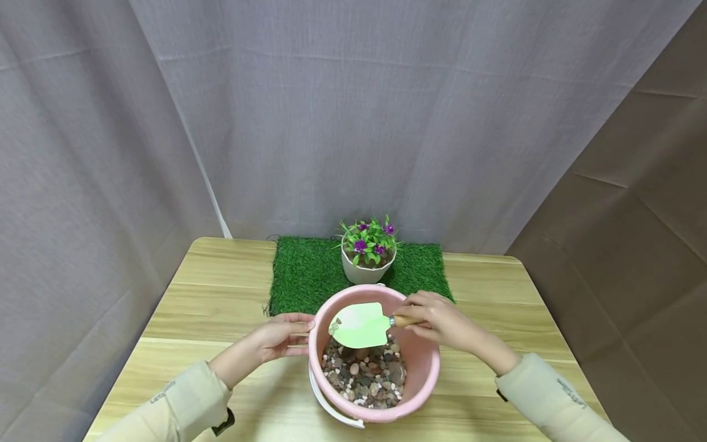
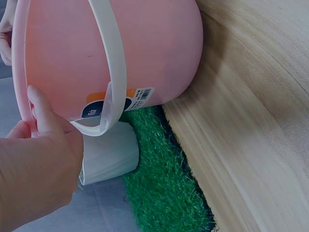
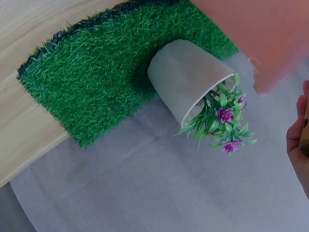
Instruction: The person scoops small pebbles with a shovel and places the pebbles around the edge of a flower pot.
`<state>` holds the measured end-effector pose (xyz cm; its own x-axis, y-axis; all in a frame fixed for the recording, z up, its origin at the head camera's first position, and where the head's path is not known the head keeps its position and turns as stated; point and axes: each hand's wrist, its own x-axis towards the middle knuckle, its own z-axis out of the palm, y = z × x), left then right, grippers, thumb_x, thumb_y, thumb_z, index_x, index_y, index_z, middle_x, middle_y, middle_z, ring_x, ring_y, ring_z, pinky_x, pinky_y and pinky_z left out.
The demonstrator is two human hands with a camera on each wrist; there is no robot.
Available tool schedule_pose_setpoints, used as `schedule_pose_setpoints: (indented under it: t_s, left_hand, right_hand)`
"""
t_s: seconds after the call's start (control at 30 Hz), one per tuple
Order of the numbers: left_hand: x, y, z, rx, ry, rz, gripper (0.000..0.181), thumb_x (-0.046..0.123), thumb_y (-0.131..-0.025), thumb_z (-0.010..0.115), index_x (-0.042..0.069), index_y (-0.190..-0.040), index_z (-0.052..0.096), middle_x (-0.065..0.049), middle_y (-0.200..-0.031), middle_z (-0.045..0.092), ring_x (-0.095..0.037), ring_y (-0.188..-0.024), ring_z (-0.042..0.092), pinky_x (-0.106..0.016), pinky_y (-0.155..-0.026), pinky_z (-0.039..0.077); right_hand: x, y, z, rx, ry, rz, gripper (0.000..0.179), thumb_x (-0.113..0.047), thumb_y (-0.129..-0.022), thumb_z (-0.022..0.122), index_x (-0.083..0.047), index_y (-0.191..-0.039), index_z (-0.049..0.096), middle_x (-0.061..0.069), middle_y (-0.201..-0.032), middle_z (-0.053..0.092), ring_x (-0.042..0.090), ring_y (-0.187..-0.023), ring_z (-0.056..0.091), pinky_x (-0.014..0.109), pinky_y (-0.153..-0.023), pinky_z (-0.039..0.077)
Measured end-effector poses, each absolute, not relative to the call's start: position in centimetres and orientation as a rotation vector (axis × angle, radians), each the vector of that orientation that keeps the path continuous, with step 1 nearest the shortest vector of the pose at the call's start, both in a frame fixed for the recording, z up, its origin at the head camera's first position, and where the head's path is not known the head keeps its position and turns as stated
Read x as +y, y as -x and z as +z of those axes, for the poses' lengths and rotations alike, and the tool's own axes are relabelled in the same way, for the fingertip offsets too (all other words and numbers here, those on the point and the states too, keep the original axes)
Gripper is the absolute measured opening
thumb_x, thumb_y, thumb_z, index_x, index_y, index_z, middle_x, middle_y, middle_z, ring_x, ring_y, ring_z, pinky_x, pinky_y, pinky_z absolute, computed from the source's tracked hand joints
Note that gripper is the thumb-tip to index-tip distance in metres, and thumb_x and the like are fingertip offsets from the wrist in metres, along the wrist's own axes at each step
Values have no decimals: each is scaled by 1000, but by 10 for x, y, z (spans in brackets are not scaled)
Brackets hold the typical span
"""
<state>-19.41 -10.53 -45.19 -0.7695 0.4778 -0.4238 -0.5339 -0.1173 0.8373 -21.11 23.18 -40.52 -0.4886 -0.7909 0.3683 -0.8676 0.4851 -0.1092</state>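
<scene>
A pink bucket (image 1: 428, 368) with a white handle (image 1: 326, 402) stands on the table, with mixed pebbles (image 1: 364, 377) in its bottom. At its left side my left hand (image 1: 284, 336) grips the rim, the thumb lying along the outside in the left wrist view. My right hand (image 1: 436, 316) holds a garden trowel by its wooden handle (image 1: 407, 320). The trowel's light green blade (image 1: 361, 325) points left over the bucket's opening, with a few small pebbles (image 1: 335, 325) near its tip. Part of the pebbles below is hidden by the blade.
Behind the bucket, a white pot (image 1: 367, 273) with purple flowers and green leaves stands on an artificial grass mat (image 1: 304, 270). The wooden table (image 1: 210, 294) extends to both sides. Grey curtains (image 1: 331, 123) hang behind it, and brown cloth (image 1: 635, 245) is on the right.
</scene>
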Motion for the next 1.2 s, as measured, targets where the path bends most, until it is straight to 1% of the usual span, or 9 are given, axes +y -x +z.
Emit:
schedule_pose_setpoints:
  t_s: [0.23,0.4,0.53,0.67,0.8,0.97,1.1,1.2]
  left_hand:
    - [-106,195,-453,1479,56,1944,28,9,-93,55,-2,-119,54,1,-85,65,-9,-79,63,-28,-81,61]
    - [-106,194,-454,1480,57,1944,28,9,-93,55,-1,-119,54,1,-85,64,-9,-79,63,-29,-82,60]
    - [-106,194,-454,1479,60,1946,29,10,-93,56,-1,-120,54,0,-86,65,-9,-80,63,-29,-83,60]
    - [-106,195,-454,1480,62,1946,31,10,-93,56,-2,-121,52,0,-87,64,-10,-81,63,-29,-83,60]
    - [-106,195,-454,1485,71,1946,33,10,-93,56,-3,-123,51,0,-87,64,-10,-80,63,-30,-83,60]
    - [-106,195,-454,1487,79,1947,32,10,-93,56,-3,-122,52,0,-87,65,-10,-81,64,-30,-83,60]
    - [-106,195,-454,1484,71,1949,32,10,-93,56,-3,-122,52,0,-88,66,-10,-81,64,-30,-84,60]
    - [-106,194,-454,1479,66,1953,32,10,-93,57,-3,-121,53,-1,-88,66,-11,-83,65,-30,-84,60]
  right_hand:
    - [240,216,-400,-2445,-1382,436,33,-9,-69,77,-9,-101,71,2,-96,67,15,-85,58,34,-72,54]
    - [249,222,-399,-2492,-1325,477,35,-9,-69,78,-8,-104,71,2,-96,67,11,-82,56,25,-67,54]
    - [257,226,-399,-2543,-1270,524,34,-7,-72,77,-8,-105,70,3,-97,66,9,-80,56,18,-63,54]
    - [264,229,-397,-2604,-1207,564,33,-6,-75,75,-8,-107,69,5,-98,66,10,-79,58,15,-61,54]
    - [272,235,-395,-2664,-1134,560,32,-5,-78,73,-5,-109,68,8,-99,65,13,-79,59,18,-60,54]
    - [284,243,-398,-2691,-1035,556,32,-3,-77,73,-1,-109,67,12,-98,65,18,-79,61,23,-63,56]
    - [293,251,-401,-2712,-969,573,32,-1,-77,72,3,-108,66,19,-102,65,25,-82,63,31,-66,60]
    - [299,256,-403,-2734,-933,576,32,0,-78,72,4,-109,66,23,-105,64,30,-85,64,39,-70,60]
